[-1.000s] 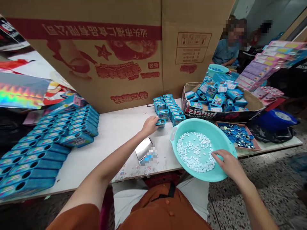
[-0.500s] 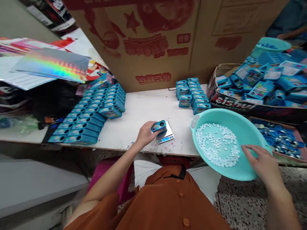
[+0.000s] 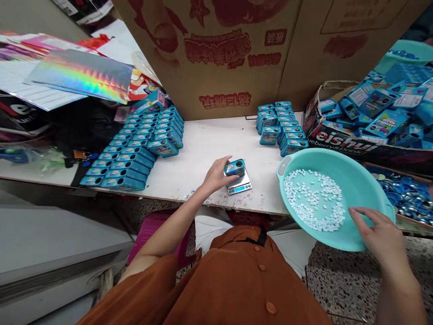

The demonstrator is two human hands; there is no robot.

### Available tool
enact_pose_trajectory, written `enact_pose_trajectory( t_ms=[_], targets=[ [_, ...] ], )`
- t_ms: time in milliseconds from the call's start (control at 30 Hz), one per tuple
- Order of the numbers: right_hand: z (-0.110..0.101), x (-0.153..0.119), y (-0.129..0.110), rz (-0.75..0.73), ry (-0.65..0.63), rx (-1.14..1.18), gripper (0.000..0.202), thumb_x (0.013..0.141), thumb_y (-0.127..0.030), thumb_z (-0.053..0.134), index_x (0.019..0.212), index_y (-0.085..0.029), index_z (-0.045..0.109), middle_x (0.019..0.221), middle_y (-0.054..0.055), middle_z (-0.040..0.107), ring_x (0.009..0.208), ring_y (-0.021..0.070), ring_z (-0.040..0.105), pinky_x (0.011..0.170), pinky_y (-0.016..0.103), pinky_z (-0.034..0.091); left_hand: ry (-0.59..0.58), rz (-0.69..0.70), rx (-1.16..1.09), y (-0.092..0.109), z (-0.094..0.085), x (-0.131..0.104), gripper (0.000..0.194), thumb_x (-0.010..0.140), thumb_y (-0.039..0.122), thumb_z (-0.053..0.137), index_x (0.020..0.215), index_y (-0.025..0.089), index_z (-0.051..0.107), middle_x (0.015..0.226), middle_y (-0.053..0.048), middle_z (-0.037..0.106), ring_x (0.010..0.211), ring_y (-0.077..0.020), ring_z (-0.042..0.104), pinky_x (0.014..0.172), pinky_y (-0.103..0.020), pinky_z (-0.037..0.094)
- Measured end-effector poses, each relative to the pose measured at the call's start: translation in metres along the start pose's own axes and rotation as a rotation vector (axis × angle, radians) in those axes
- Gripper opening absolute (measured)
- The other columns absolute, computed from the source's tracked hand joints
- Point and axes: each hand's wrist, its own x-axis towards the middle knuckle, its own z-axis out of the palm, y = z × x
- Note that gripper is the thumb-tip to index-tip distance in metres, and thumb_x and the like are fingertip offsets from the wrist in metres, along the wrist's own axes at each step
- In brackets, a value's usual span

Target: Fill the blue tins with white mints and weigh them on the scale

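Observation:
My left hand [image 3: 216, 176] is closed around a small blue box [image 3: 235, 167] with a round dark hole in its top. It holds the box over the plate of a small digital scale [image 3: 239, 186]; whether the box rests on the plate I cannot tell. The scale's display is lit blue. Over the right side of a turquoise basin [image 3: 358, 180] hangs my right hand [image 3: 380, 230], with thumb and forefinger loosely apart and nothing visible between them. Small white tablets [image 3: 314, 201] lie spread in the basin's left part.
Rows of blue boxes [image 3: 135, 153] stand at the left, with a smaller group [image 3: 282, 128] at the back. A carton [image 3: 338, 140] of loose blue boxes and a tray of blue and silver lids [image 3: 409, 196] are right. A large cardboard box [image 3: 230, 76] stands behind.
The whole view has shifted a little. My left hand has tilted the blue box slightly and its fingers now spread along the side. My right hand stays over the basin.

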Motion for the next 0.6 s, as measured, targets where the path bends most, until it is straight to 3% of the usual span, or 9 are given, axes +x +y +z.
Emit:
enact_pose_trajectory(
  t_ms=[100,400,467,600],
  targets=[
    [0.000,0.000,-0.001,0.005,-0.006,-0.007,0.045,0.077,-0.065,0.041,0.085,-0.027,0.064,0.105,0.005,0.069,0.101,0.0302,0.063,0.089,0.040,0.045,0.051,0.010,-0.019,-0.006,-0.005,-0.010,0.083,0.069,0.046,0.078,0.138,0.025,0.038,0.122,-0.008,0.059,0.116,-0.0271,0.053,0.099,-0.041,0.044],
    [-0.002,0.002,-0.014,0.031,-0.094,-0.012,0.047,0.078,-0.064,0.041,0.089,-0.026,0.065,0.110,0.007,0.068,0.109,0.0316,0.059,0.093,0.040,0.042,0.222,-0.144,-0.057,-0.035,-0.006,-0.059,0.075,0.069,0.047,0.078,0.133,0.025,0.045,0.119,-0.008,0.060,0.115,-0.0257,0.055,0.100,-0.041,0.043],
    [0.000,0.005,-0.016,0.023,-0.173,-0.016,0.048,0.079,-0.064,0.042,0.091,-0.025,0.066,0.113,0.008,0.067,0.108,0.0318,0.060,0.092,0.040,0.042,0.257,-0.210,-0.062,-0.043,-0.003,-0.068,0.069,0.072,0.045,0.076,0.131,0.025,0.047,0.118,-0.008,0.061,0.115,-0.0258,0.054,0.099,-0.041,0.043],
    [0.016,0.014,-0.019,-0.059,-0.449,-0.075,0.055,0.084,-0.065,0.039,0.108,-0.023,0.065,0.124,0.011,0.063,0.110,0.0323,0.058,0.084,0.040,0.044,0.353,-0.295,-0.050,-0.062,0.007,-0.081,0.051,0.082,0.044,0.065,0.126,0.023,0.050,0.115,-0.008,0.062,0.114,-0.0254,0.054,0.099,-0.042,0.042]
  ],
)
